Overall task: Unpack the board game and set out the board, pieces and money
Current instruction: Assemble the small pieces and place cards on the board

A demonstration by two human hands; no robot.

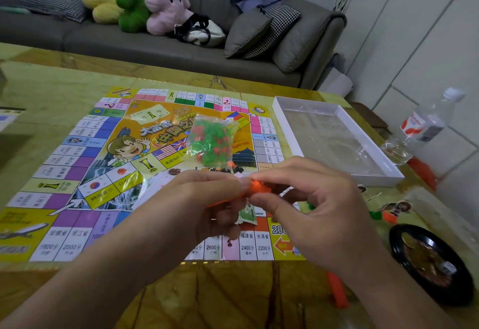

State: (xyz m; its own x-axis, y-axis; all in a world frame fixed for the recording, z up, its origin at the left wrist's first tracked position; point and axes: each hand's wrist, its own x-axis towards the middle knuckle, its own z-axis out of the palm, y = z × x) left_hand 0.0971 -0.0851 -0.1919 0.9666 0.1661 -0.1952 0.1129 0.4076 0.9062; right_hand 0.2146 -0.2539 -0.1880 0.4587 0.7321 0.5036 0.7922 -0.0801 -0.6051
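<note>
Orange piece (255, 186) pinched between fingers of left hand (207, 199) and right hand (318, 199), above board (77, 173).

Glossy printed paper board (77, 173) on a polished, stone-look worktop (233, 295); clear crinkled plastic bag (211, 142) of pieces; white cardboard box tray (334, 139) with shiny plastic insert

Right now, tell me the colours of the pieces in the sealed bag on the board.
Green and red, in the clear bag of pieces; the head view shows it.

Orange piece (255, 188), red-and-green bagged pieces (211, 143), white box (337, 142)
</note>
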